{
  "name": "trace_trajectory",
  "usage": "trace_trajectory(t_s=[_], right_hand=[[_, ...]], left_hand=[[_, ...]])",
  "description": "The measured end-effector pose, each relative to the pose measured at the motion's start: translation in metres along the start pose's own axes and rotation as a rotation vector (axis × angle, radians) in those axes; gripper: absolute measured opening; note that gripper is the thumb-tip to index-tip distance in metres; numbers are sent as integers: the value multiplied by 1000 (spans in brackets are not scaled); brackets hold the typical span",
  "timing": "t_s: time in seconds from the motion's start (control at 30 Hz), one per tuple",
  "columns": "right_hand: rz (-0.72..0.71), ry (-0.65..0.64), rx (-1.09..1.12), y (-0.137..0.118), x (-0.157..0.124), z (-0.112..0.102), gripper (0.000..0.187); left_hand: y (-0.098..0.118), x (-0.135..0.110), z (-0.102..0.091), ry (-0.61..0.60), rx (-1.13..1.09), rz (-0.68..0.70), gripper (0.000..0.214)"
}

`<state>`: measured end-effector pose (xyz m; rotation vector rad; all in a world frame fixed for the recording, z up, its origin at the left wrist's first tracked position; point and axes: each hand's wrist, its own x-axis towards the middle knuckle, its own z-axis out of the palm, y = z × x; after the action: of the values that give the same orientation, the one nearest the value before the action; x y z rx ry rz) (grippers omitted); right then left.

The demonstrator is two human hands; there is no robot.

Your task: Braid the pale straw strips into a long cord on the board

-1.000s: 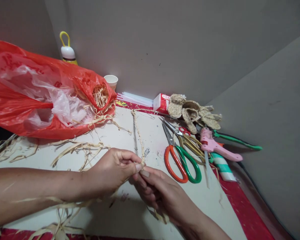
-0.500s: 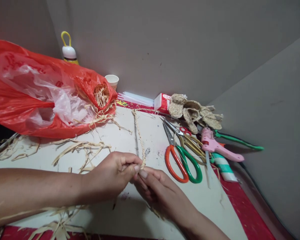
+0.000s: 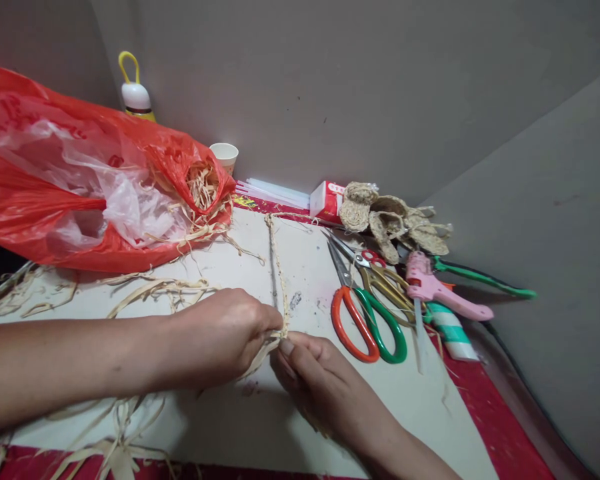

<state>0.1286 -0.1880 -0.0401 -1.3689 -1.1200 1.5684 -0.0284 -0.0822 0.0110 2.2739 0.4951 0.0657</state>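
A: What does each hand hold?

B: My left hand is curled narrow around flat, pale, straw-coloured fibre strips; its fingertips are hidden. My right hand pinches, thumb against forefinger, the near end of a thin, straw-coloured braided cord.

A: Where does the cord lie?

B: From my fingertips it runs away from me over the flat white board to a bend near the far edge. Whether anything anchors that bend, I cannot tell.

A: What could go wrong?

B: Chiefly slackening, I judge. Should my right pinch ease, the braid could open at its near end, since strips like these are likely springy and I see no knot there. An uneven pull from my left could leave it lumpy; a hard one could split a dry strip.

A: And around the hands?

B: Loose pale fibre strands, nearer me than my left forearm, could catch on it and tangle. Beyond my right hand lie steel scissors with one orange and one green handle; their tips point towards the cord's far stretch, so a knock might drive them against it.
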Motion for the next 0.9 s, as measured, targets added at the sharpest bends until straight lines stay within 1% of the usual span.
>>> trace_trajectory(t_s=[0.07, 0.1, 0.2, 0.27, 0.33, 0.4, 0.5, 0.57, 0.63, 0.67, 0.77, 0.83, 0.9], right_hand=[[15, 22, -14, 1, 0, 1, 42], [24, 31, -18, 1, 0, 1, 42], [57, 46, -5, -2, 0, 4, 41], [81, 55, 12, -5, 0, 7, 39], [100, 46, 21, -9, 0, 9, 41], [102, 16, 24, -11, -1, 11, 44], [76, -52, 81, -12, -1, 13, 45], [72, -102, 159, -11, -1, 14, 42], [85, -126, 213, -9, -1, 14, 41], [95, -115, 216, -7, -2, 14, 40], [123, -27, 148, -4, -3, 14, 38], [132, 8, 91, -4, -3, 14, 36], [123, 3, 56, -5, -3, 15, 35]], left_hand=[[1, 0, -2, -19, -53, -53, 18], [2, 1, -3, -45, -147, -110, 17], [1, 2, 1, -157, -587, -347, 12], [1, 1, 7, -172, -808, -451, 17], [2, -1, 16, -149, -922, -471, 26], [5, -4, 24, -118, -982, -451, 34], [8, -7, 34, -86, -1000, -457, 48], [7, -8, 40, -74, -987, -473, 49], [5, -10, 46, -45, -934, -466, 39], [3, -11, 49, -24, -891, -455, 32], [0, -15, 54, 65, -697, -416, 12], [1, -16, 54, 126, -567, -395, 7], [2, -16, 52, 164, -514, -388, 5]])
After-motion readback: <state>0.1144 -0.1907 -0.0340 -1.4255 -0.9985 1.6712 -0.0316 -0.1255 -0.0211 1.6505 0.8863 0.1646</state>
